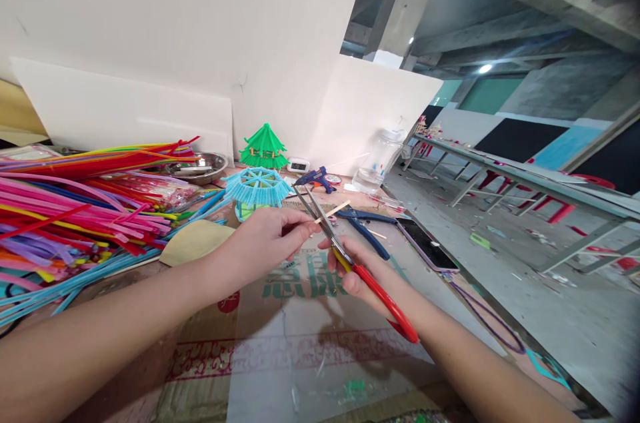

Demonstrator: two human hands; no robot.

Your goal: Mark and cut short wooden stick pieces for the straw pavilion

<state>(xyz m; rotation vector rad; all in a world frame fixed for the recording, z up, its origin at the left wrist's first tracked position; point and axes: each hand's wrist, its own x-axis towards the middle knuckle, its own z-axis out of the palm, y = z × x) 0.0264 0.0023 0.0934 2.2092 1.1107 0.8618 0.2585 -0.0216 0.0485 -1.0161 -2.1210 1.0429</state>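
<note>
Between the fingertips of my left hand (280, 236) is a thin wooden stick (336, 209), pointing up to the right. My right hand (367, 270) grips scissors (383, 296) with red and yellow handles. Their blades are apart, and the stick crosses them near the pivot. Just beyond my left hand stands a light blue roof-shaped craft piece (257, 187) made of pipe cleaners. Behind it is a green cone-roofed piece (265, 148). Dark blue pliers (365, 226) lie past the scissors, and a blue glue gun (317, 178) rests farther back.
Bundles of coloured pipe cleaners (75, 210) and a metal bowl (200, 168) fill the left side. A phone (427, 243) lies near the table's right edge, with a plastic jar (377, 160) behind it. White boards (175, 43) stand at the back. A cardboard sheet (280, 356) covers the tabletop.
</note>
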